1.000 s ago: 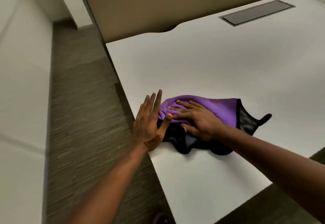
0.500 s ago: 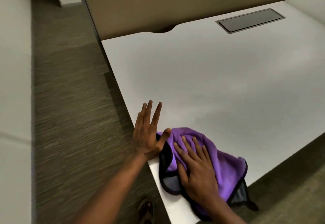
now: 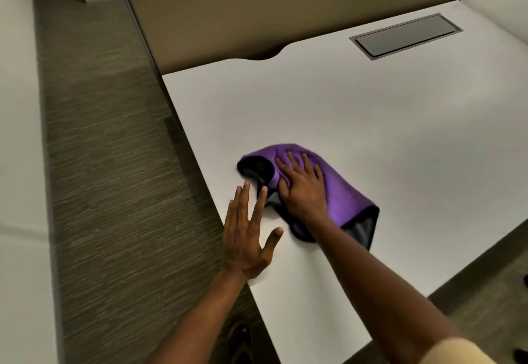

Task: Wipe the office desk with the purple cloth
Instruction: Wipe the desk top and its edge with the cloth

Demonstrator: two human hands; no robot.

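The purple cloth point(image 3: 337, 192) lies bunched on the white worktop point(image 3: 357, 112), near its left edge and well short of the far partition point(image 3: 257, 12). The right hand point(image 3: 303, 189) rests flat on top of it, fingers point(image 3: 291, 160) spread and pressing down on the fabric rather than clenched around it; the cloth's black trim (folded over at the left and at the lower right) shows around the hand. The left hand point(image 3: 245, 238) lies palm down just beside the cloth at the worktop's left edge, fingers stretched out and released, holding nothing. A dark rectangular cable hatch point(image 3: 405, 35) sits in the worktop far back on the right. Grey carpet point(image 3: 108, 163) runs along the left
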